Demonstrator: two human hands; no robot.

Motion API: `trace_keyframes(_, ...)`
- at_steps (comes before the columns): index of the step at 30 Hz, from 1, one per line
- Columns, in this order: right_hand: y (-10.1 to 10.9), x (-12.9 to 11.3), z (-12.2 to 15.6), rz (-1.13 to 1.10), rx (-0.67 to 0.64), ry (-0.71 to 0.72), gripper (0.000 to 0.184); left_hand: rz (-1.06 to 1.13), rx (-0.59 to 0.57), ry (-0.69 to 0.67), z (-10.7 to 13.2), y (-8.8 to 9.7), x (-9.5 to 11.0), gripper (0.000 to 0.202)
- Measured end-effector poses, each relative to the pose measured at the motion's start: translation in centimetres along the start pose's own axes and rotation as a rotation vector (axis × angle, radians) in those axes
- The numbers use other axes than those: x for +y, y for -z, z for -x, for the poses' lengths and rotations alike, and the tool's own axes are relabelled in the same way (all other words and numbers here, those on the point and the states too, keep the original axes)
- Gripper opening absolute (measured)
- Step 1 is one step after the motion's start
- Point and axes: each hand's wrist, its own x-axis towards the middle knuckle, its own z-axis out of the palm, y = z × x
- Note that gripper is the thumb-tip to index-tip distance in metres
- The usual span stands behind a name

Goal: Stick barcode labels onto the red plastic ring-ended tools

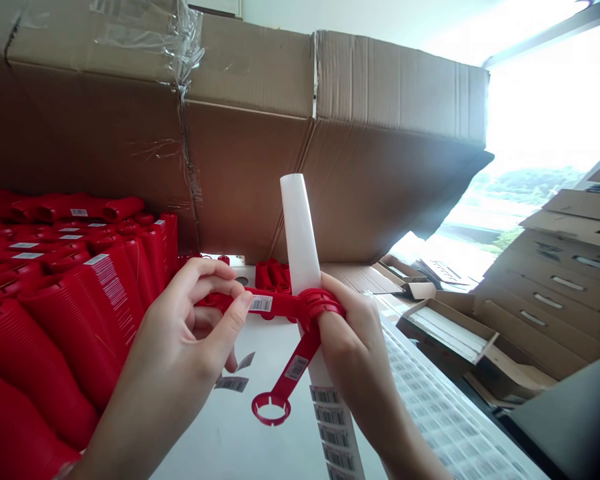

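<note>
Grip closed in both hands: left hand (180, 340) pinches one arm of a red plastic holder (300, 307) between thumb and curled fingers, just beside a barcode sticker (261, 303). Right hand (355, 347) wraps a white plastic tube (299, 233), which rises tilted slightly above that fist, and the holder's ribbed collar (325, 305) sits around the tube at the fingers. A second arm of the holder, also stickered, runs down from the collar and ends in an open ring (271, 409), free below the grip.

Progress: both visible arms bear stickers. A label strip (334, 427) below the right hand still carries barcodes, and a stack of red ribbed pieces (55, 340) lies left of the left hand.

Room: white tabletop (280, 440) shows between and below the hands, with loose labels (231, 383) on it. The stack limits movement leftward, a cardboard box wall (240, 173) stands ahead, and a label sheet (445, 380) runs along the table edge to the right.
</note>
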Motion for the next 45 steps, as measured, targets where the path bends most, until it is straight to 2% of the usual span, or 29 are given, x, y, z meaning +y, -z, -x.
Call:
trace_keyframes(7, 0.0, 0.0, 0.0, -0.006, 0.010, 0.002, 0.024, -0.001, 0.025, -0.024, 0.2, -0.1, -0.3, 0.034)
trace_keyframes(12, 0.0, 0.1, 0.0, 0.011, 0.002, -0.014, 0.025, 0.024, -0.032, -0.016, -0.1, -0.4, -0.3, 0.030)
trace_keyframes(19, -0.1, 0.0, 0.0, 0.018, 0.012, 0.023, 0.024, -0.012, -0.053, 0.008, -0.6, -0.9, -0.5, 0.029)
trace_keyframes(21, -0.2, 0.1, 0.0, 0.039, 0.025, 0.041, 0.024, -0.060, -0.053, 0.010, -1.0, -1.1, -0.9, 0.028)
trace_keyframes(23, -0.2, 0.4, -0.2, 0.065, 0.038, 0.043, 0.023, -0.154, -0.003, -0.011, -1.6, -1.1, -1.5, 0.032)
trace_keyframes(27, -0.1, 0.8, -0.6, 0.070, 0.064, 0.027, 0.023, -0.496, 0.160, -0.077, -2.7, -0.6, -2.7, 0.058)
trace_keyframes(32, -0.1, 0.7, -0.6, 0.041, 0.086, 0.048, 0.022, -0.685, 0.101, -0.084, -3.0, -0.8, -2.8, 0.067)
trace_keyframes(37, -0.8, 0.4, -0.2, -0.014, 0.066, 0.084, 0.018, -0.559, -0.034, -0.033, -2.9, -1.7, -2.5, 0.078)
trace_keyframes(41, -0.9, 0.3, -0.1, -0.027, 0.084, 0.112, 0.017, -0.376, -0.073, -0.066, -3.0, -1.6, -2.8, 0.066)
trace_keyframes(45, -0.6, 0.4, -0.4, -0.070, 0.069, 0.060, 0.019, -0.223, -0.176, 0.013, -3.0, -0.8, -2.5, 0.056)
